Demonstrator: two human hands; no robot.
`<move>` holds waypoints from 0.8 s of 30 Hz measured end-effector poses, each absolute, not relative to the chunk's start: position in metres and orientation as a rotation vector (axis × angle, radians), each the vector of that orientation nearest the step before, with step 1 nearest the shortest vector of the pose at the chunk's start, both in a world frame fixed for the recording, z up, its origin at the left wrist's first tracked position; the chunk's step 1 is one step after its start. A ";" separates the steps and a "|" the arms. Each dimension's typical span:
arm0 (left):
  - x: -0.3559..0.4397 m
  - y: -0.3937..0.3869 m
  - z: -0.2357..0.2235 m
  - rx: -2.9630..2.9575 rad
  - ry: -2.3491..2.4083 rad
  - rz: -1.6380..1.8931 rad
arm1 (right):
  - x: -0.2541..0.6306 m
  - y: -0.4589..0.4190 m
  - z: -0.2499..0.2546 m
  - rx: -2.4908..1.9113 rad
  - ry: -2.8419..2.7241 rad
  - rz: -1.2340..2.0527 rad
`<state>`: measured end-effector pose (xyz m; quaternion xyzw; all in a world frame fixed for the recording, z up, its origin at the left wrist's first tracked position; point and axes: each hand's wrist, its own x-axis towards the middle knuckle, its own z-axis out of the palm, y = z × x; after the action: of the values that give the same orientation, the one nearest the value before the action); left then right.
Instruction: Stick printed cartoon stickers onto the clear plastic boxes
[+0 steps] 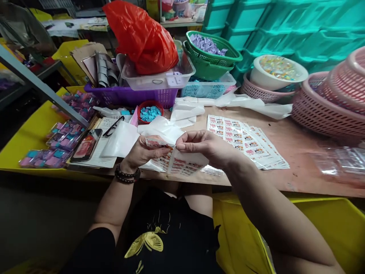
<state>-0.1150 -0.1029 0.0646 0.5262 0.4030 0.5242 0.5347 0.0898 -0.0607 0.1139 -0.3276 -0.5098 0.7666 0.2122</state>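
Note:
Between my two hands, just above the table's front edge, hangs a sticker sheet [186, 164] printed in red and orange rows. My left hand [146, 152], with dark beads at the wrist, pinches its left side between thumb and fingers. At the sheet's upper edge near the middle, the thumb and fingertips of my right hand [203, 146] are pressed together on it. Whether a single sticker is between the right fingertips cannot be made out. Right of my hands lies a fanned stack of similar sticker sheets [248, 142]. Crumpled white backing paper [162, 127] lies behind my left hand.
Clear boxes of pink and blue pieces [58, 140], a phone [86, 145] and glasses [114, 126] are at the left. Behind stand a red basket [150, 121] of blue pieces, a purple basket [137, 97] and a green basket [212, 62]. Pink baskets [322, 110] and clear plastic trays [342, 161] sit right.

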 end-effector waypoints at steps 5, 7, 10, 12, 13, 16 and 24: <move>-0.115 -0.109 0.060 1.360 0.826 1.198 | 0.086 -0.064 0.111 -0.970 -1.398 2.295; -0.116 -0.111 0.061 1.407 0.793 1.136 | 0.086 -0.066 0.110 -0.999 -1.420 2.361; -0.117 -0.112 0.064 1.466 0.749 1.080 | 0.087 -0.068 0.108 -0.915 -1.441 2.457; -0.117 -0.112 0.066 1.483 0.714 1.089 | 0.088 -0.070 0.108 -0.868 -1.440 2.464; -0.116 -0.112 0.067 1.480 0.708 1.093 | 0.090 -0.070 0.107 -0.866 -1.442 2.441; -0.112 -0.113 0.070 1.420 0.769 1.112 | 0.094 -0.073 0.109 -0.851 -1.454 2.332; -0.102 -0.120 0.073 1.336 0.947 1.223 | 0.100 -0.078 0.111 -0.800 -1.489 2.045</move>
<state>-0.1017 -0.1197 0.0734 0.5577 0.3955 0.5104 0.5216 0.1003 -0.0776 0.1109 -0.2925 -0.5447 0.7478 0.2419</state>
